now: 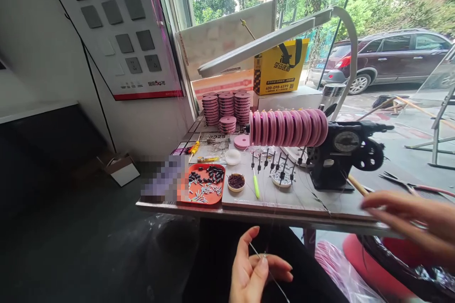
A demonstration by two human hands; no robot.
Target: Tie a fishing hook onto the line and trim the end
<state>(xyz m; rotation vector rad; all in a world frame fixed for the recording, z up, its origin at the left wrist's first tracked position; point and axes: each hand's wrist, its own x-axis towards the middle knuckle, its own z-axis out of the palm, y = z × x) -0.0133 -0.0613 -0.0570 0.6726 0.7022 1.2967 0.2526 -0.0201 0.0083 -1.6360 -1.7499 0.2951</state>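
My left hand (254, 267) is low in front of the table edge. Its thumb and fingers pinch a thin, straight, grey line (275, 281) that slants down to the right. My right hand (415, 218), blurred, is over the table's right front edge, fingers pointing left. Its fingertips are by a wooden handle (356, 184); whether they grip anything cannot be made out. Behind it stands a black hand-cranked winder (343, 151) with a row of pink spools (287, 128) on its shaft. A green-handled tool (256, 186) lies before several small black upright pieces (272, 161).
An orange tray (205, 201) holds black and silver small parts. Beside it is a round dish of dark bits (236, 182). Pink spools are stacked (226, 104) at the back. Scissors (398, 181) lie at right, above a red bin (362, 255) with a black liner. A lamp arm (270, 45) overhangs.
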